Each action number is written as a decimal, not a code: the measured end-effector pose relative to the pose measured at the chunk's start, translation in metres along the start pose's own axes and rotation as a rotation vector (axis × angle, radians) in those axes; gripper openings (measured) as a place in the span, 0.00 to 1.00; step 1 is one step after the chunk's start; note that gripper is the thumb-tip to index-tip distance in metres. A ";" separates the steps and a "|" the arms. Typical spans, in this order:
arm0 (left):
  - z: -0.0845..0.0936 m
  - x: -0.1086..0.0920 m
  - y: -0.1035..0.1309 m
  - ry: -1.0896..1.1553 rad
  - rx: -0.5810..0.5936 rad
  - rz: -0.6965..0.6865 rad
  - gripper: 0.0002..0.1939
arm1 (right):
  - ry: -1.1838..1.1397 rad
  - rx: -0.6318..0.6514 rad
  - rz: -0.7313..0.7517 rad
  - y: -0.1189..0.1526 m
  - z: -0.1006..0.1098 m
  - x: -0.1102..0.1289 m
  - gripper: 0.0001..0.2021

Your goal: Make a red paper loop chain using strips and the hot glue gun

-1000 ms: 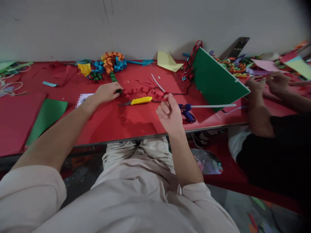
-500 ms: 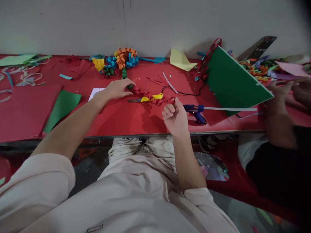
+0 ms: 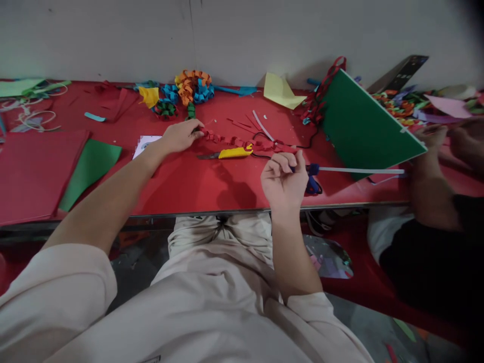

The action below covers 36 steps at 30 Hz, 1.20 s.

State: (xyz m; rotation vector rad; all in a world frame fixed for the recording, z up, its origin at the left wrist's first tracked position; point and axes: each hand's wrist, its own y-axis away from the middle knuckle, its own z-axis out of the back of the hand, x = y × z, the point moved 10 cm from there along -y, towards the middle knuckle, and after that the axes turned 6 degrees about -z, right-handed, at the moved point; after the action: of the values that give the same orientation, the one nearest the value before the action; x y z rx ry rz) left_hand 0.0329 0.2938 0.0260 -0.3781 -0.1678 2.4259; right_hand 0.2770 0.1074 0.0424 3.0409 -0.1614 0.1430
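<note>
A red paper chain (image 3: 237, 141) stretches between my two hands above the red table. My left hand (image 3: 184, 135) is closed on its left end. The fingers of my right hand (image 3: 285, 174) pinch the other end. Just below the chain lies a yellow-handled utility knife (image 3: 235, 152), its blade pointing left. A blue glue gun (image 3: 313, 176) with a long white glue stick (image 3: 361, 170) rests behind my right hand, which partly hides it.
A green board (image 3: 368, 123) leans at the right, beside another person's hands (image 3: 449, 141). Curled paper chains (image 3: 193, 88) and yellow paper (image 3: 282, 91) lie along the wall. Red sheets (image 3: 41, 169) and green paper (image 3: 91, 169) are at the left. A black cord (image 3: 312, 138) crosses the table.
My right hand has moved right and slightly up, pulling the red paper chain straighter. The chain has lifted off the knife, whose yellow handle now shows more fully.
</note>
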 end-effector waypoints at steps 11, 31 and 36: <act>0.003 -0.006 0.004 -0.086 0.040 0.013 0.21 | 0.076 -0.166 -0.021 0.007 0.005 -0.020 0.13; 0.000 -0.025 0.001 0.020 0.027 -0.160 0.35 | 0.749 0.003 -0.268 0.002 -0.017 -0.048 0.12; 0.003 0.000 -0.019 -0.107 0.013 -0.007 0.20 | 0.976 0.061 0.002 -0.013 -0.033 -0.012 0.17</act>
State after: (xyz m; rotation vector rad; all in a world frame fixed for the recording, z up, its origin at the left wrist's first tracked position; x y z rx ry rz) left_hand 0.0433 0.3090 0.0332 -0.2418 -0.1997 2.4399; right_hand 0.2637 0.1248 0.0725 2.6369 -0.0752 1.5665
